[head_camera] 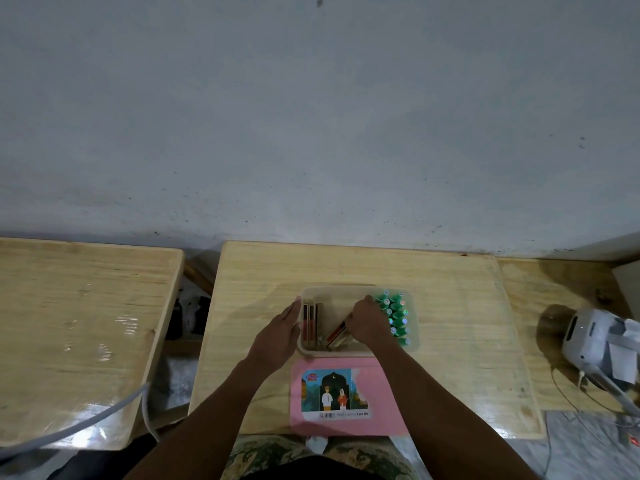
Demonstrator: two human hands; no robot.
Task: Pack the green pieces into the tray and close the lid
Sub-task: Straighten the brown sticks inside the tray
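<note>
Left hand [280,329]: fingers straight and together, laid flat against the outer left wall of the pale translucent plastic tray [339,292]. It holds nothing and looks to be steadying the tray.

Right hand [367,322]: reaches into the middle of the tray, knuckles up, fingers bent downward. Its thumb side meets the top of a slanted red-and-brown stick [336,333]. Cannot tell whether it actually grips the stick.

Small green cone-shaped pieces [394,317] with shiny tops sit in the tray's right end, packed in two close rows running away from the person. They lie just beside the right hand, on its right. The right hand is much the nearer; the left hand is across the tray from them.

Upright red-and-dark sticks [310,323] stand along the tray's left end.

Flat pink lid [384,393] with a picture sticker lies off the tray on the light wooden worktop [450,306], just beside the tray's near edge. Its long axis runs left to right, parallel to the tray. Judgement: the green pieces look packed, and closing calls for lifting the lid away from the person, over the tray.

Further out, a white device with cables [588,344] sits at far right. A second wooden table [86,323] stands at left, across a gap.
</note>
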